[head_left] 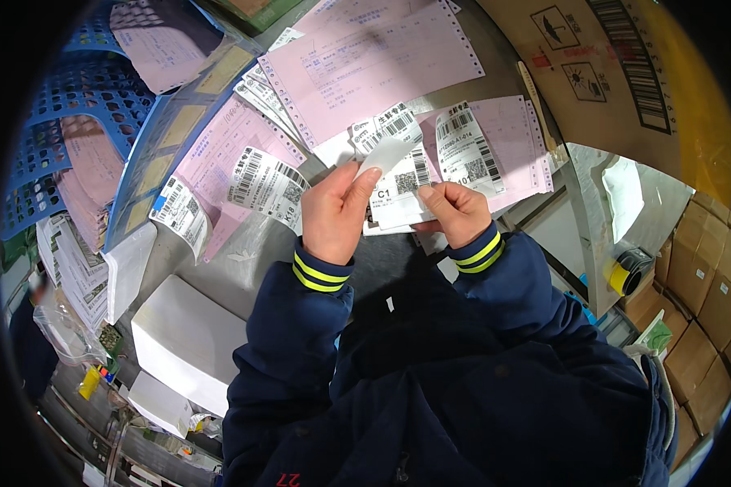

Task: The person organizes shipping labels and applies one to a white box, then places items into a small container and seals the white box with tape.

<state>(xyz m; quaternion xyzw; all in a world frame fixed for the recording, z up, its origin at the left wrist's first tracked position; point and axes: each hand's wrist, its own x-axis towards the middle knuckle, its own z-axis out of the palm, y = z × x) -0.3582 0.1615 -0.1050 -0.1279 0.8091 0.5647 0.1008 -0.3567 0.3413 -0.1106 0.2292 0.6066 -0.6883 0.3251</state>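
Observation:
My left hand [335, 217] pinches the edge of a white curled label [388, 157] between thumb and fingers. Its blank side faces up and lies across a stack of printed barcode labels [400, 193]. The stack's lower right edge is gripped between the thumb and fingers of my right hand [458, 213]. Just beyond that hand, another barcode label [468, 146] lies on a pink form [512, 134]. Two more labels are left of my left hand: a curled barcode label [266, 185] and a smaller label with a blue corner [180, 213].
Large pink forms [365, 69] cover the far part of the metal table [256, 243]. Blue perforated baskets [81, 97] with papers stand at left, above a white box [183, 333]. A big cardboard carton [593, 49] rises far right; brown boxes [698, 276] are stacked below it.

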